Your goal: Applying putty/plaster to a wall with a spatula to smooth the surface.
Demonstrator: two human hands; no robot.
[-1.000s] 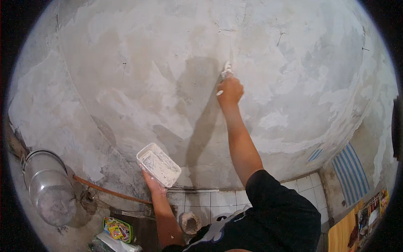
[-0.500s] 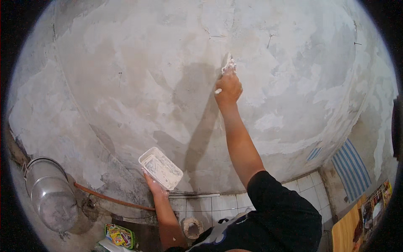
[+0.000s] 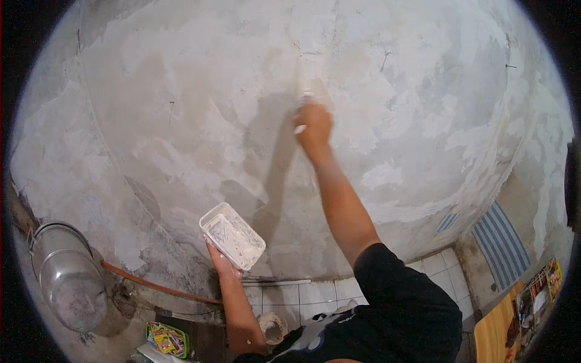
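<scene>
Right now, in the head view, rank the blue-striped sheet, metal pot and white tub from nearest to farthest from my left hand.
1. White tub, held in your left hand.
2. Metal pot, left side.
3. Blue-striped sheet, right side.

Wall (image 3: 411,193): patchy grey and off-white, dark stains (image 3: 187,278) low left, a few nails (image 3: 511,66) sticking out. Soft shadow (image 3: 266,139) left of centre. White tiles (image 3: 315,293) along its foot. Blue-striped panel (image 3: 501,245) right, wooden board (image 3: 491,333) lower right, metal pot (image 3: 71,293) lower left.
</scene>
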